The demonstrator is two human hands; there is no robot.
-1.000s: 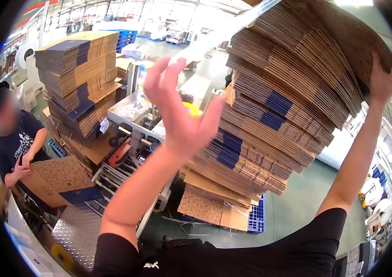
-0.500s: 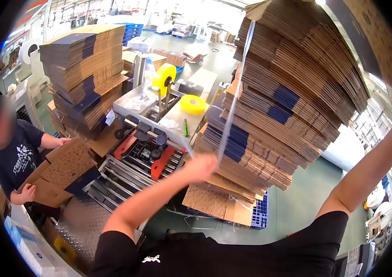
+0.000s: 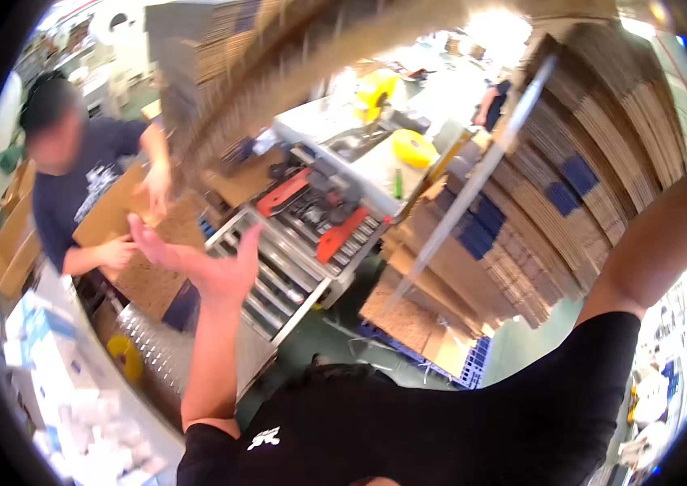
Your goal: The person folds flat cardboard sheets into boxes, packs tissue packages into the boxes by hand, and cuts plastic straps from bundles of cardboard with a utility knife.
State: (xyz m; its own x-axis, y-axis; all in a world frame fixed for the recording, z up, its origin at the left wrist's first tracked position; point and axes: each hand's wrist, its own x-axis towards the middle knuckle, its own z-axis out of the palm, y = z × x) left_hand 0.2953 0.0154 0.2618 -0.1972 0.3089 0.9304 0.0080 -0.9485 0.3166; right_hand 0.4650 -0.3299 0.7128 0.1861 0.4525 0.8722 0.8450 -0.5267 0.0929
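My left hand is raised on the left with its fingers spread, holding nothing. It appears in front of the roller conveyor and near the co-worker's box. My right forearm stretches up to the right edge, where the hand is cut off. A blurred mass of cardboard crosses the upper view; what supports it is hidden. On the right leans a tall stack of flattened cardboard boxes, with a pale plastic strap running down its near side.
A co-worker on the left handles a cardboard box. Beyond the conveyor is a taping machine with red guides. A yellow tape roll and a green cutter lie beside it. A blue pallet sits under the stack.
My left hand has left the strap, moved left and spread its fingers. Blurred cardboard now crosses the top of the view. The view has turned left, and the co-worker's box is closer to my hand.
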